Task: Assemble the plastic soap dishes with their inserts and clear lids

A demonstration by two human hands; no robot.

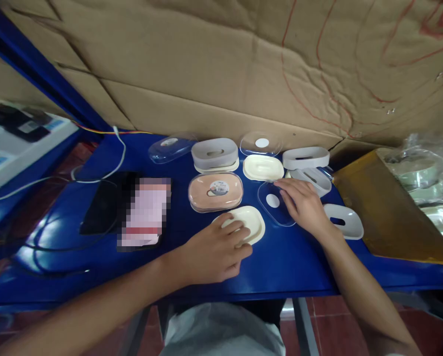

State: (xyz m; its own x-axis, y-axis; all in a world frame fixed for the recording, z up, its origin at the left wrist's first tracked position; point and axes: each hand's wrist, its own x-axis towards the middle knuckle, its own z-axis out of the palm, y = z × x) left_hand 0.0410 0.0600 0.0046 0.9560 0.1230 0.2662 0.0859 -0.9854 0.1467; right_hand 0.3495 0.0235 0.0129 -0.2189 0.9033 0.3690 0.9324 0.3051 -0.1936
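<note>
My left hand (221,249) rests over a cream oval tray (256,222) near the table's front, its fingers bent and apart on the tray. To the right, my right hand (303,202) reaches over a clear lid with a white round sticker (272,200), fingertips at its upper right edge; whether they grip it cannot be made out. A pink soap box with a clear lid (216,192) lies left of these. Behind are another cream tray (263,167), a grey-white oval part (214,155) and a similar one (306,158). A white slotted tray (349,222) is right of my right hand.
A phone (145,212) and a dark flat object (100,205) lie left on the blue table (191,277), with cables around them. A cardboard box (388,217) with wrapped items stands right. Clear lids (172,148) lie at the back.
</note>
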